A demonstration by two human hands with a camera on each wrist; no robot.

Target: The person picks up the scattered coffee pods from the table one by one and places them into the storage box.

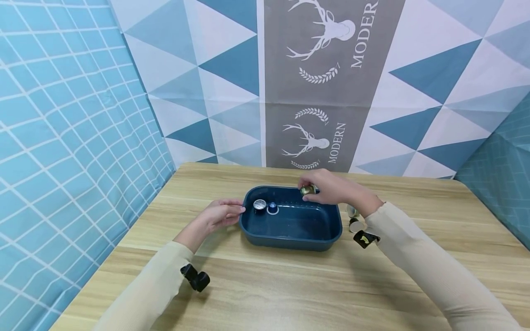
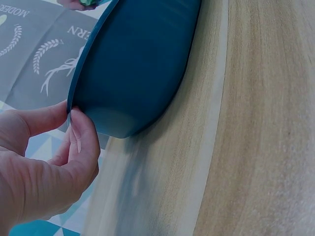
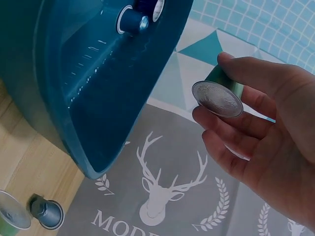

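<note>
A person in cream sleeves works at a pale wood-grain bench [image 1: 265, 285], where a dark blue plastic tub [image 1: 291, 230] sits near the middle. The right hand [image 1: 327, 187] hovers over the tub's far right rim, its grip clamped on a small coffee capsule [image 1: 308, 189]: thumb and fingertips pinch the greenish-gold body, and the right wrist view shows the capsule's [image 3: 219, 97] crinkled silver foil lid facing the camera. The left hand [image 1: 217, 215] rests on the bench at the tub's left end, its thumb and curled forefinger pinching the rim, as the left wrist view shows against the tub's outer wall [image 2: 138, 64]. Inside the tub, near its left end, lie two more capsules side by side: one showing its silver foil [image 1: 259, 205] and a blue one [image 1: 272, 208] just beside it. On the bench outside the tub's right end, partly hidden by the right wrist, sit further capsules [image 1: 353, 217], which the right wrist view shows as a grey one [image 3: 47, 212] beside a foil-topped one at the frame's edge. Behind the bench hangs a backdrop of blue, grey and white triangles with a grey banner [image 1: 331, 82] bearing white stag heads, laurel sprigs and the word "MODERN", cut off at the top edge in its upper printing. Blue grid-patterned cloth [image 1: 62, 138] covers the left side.
</note>
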